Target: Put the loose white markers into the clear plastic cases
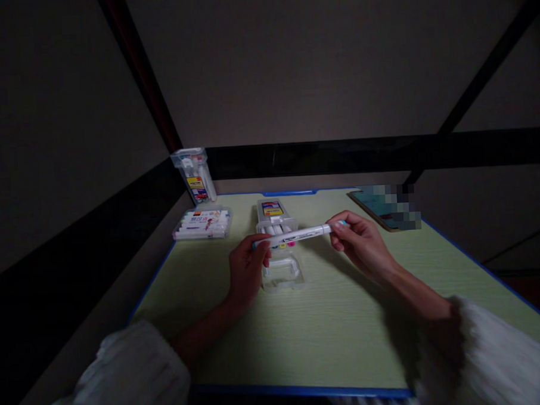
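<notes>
Between my two hands a white marker is held nearly level, its right end slightly higher. My left hand pinches the left end, where a bit of blue shows. The fingers of my right hand close on the capped right end, which is also blue-tipped. Just behind the marker lies a clear plastic marker case, its open end toward me with several white markers inside. Below the marker, a detached clear lid with a white handle rests on the table.
On the light green, blue-edged table, a flat marker pack lies at the left. Behind it stands an upright marker case. At the back right lies a dark-edged flat item, perhaps a clipboard or tablet, partly blurred out. Dark walls enclose the table.
</notes>
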`<action>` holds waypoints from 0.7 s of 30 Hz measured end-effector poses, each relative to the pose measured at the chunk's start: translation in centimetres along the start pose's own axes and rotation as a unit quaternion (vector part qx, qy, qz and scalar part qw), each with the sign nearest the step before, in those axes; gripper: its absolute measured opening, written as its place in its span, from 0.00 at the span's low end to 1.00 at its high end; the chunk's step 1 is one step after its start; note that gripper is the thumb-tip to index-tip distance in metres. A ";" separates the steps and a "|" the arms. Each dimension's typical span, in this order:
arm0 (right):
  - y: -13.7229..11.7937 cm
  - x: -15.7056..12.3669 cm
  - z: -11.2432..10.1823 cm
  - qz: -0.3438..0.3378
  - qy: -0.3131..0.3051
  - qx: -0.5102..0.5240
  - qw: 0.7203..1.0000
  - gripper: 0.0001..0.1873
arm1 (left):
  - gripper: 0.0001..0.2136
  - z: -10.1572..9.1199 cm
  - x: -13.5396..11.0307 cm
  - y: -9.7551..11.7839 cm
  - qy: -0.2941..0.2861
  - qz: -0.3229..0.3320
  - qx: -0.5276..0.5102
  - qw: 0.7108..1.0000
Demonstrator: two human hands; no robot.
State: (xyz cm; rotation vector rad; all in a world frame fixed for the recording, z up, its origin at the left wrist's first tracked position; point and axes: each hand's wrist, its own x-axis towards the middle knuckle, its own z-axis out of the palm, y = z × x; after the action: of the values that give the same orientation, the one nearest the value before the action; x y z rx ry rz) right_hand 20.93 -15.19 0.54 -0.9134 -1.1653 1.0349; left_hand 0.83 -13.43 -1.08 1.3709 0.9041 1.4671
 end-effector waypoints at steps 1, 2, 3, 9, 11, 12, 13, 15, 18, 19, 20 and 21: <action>0.0 0.0 0.0 0.000 0.002 -0.003 1.000 0.11 | 0.09 0.0 0.0 0.0 0.001 -0.001 0.001 1.000; 0.0 0.0 0.1 0.000 0.003 -0.005 1.000 0.12 | 0.08 0.0 0.0 0.0 0.002 -0.002 0.001 1.000; 0.0 -0.1 0.1 0.002 0.004 -0.006 1.000 0.12 | 0.08 0.0 -0.1 0.0 0.003 -0.001 0.002 1.000; 0.0 0.0 0.0 0.029 -0.006 0.006 1.000 0.11 | 0.07 0.0 -0.4 0.3 0.004 0.010 0.018 1.000; 0.0 0.0 -0.1 0.035 -0.013 0.004 0.999 0.11 | 0.08 -0.1 -0.5 0.4 -0.002 0.017 0.022 1.000; 0.0 0.0 -0.2 0.033 -0.014 0.000 0.999 0.11 | 0.08 -0.1 -0.5 0.4 -0.005 0.019 0.023 1.000; 0.0 -0.1 -0.2 0.030 -0.015 -0.004 0.999 0.12 | 0.08 -0.2 -0.5 0.4 -0.008 0.019 0.024 0.999; 0.0 -0.1 -0.3 0.021 -0.016 -0.011 1.000 0.12 | 0.08 -0.2 -0.5 0.3 -0.013 0.019 0.027 0.999; 0.1 0.0 -0.3 0.021 -0.018 -0.007 1.000 0.12 | 0.08 -0.3 -0.5 0.3 -0.019 0.022 0.036 0.999; 0.1 0.0 -0.3 0.025 -0.017 -0.001 1.000 0.11 | 0.08 -0.3 -0.5 0.3 -0.021 0.023 0.038 0.999; 0.1 0.0 -0.3 0.032 -0.017 0.007 0.999 0.11 | 0.08 -0.3 -0.6 0.3 -0.022 0.026 0.040 0.999; 0.2 0.0 -0.3 0.041 -0.017 0.017 0.999 0.11 | 0.08 -0.3 -0.7 0.3 -0.022 0.031 0.040 0.998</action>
State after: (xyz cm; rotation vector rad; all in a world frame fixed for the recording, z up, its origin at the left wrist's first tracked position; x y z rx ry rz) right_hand 21.17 -15.11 0.31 -0.9269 -1.1426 1.1362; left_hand 0.47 -14.15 -1.07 1.4959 0.9084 1.4541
